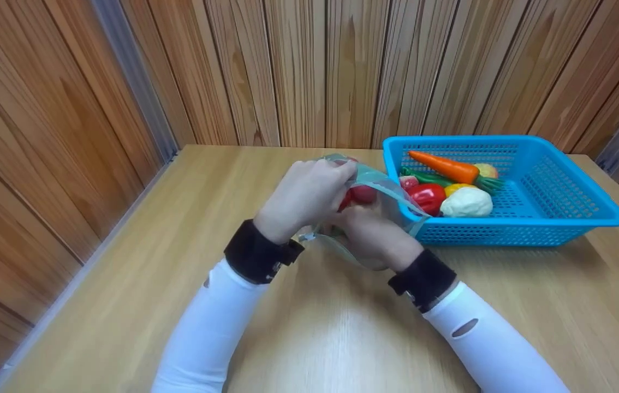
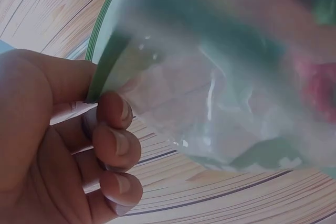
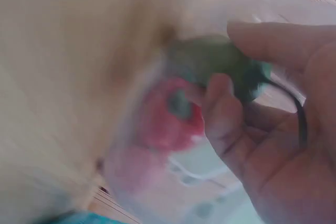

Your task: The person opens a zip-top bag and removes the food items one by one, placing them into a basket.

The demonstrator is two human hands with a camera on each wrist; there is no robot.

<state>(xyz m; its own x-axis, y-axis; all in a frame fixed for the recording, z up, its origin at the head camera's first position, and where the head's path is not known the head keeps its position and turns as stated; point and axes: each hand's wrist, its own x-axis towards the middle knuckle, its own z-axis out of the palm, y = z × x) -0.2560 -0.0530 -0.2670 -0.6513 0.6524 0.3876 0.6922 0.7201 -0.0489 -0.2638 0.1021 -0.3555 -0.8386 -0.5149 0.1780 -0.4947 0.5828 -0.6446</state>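
Observation:
My left hand (image 1: pixel 309 191) pinches the green zip edge of a clear plastic zip bag (image 2: pixel 210 103) between thumb and fingers. The bag's mouth gapes towards me in the head view. Inside it, my right hand (image 1: pixel 369 232) grips a green vegetable (image 3: pixel 210 59) with a thin, dark, curved stem; its exact kind is unclear. Beyond those fingers, a red pepper (image 3: pixel 163 119) with a green top and a blurred pinkish-red piece (image 3: pixel 134 169) show in the bag. Red rounded produce (image 1: pixel 363 194) appears between the two hands in the head view.
A blue plastic basket (image 1: pixel 566 222) stands at right, close against the bag. It holds a carrot (image 1: pixel 446 166), a red pepper (image 1: pixel 427 197), a white cauliflower-like piece (image 1: pixel 466 202) and other produce. Wood-panelled walls (image 1: pixel 298 71) border the table (image 1: pixel 178 262) at the back and left.

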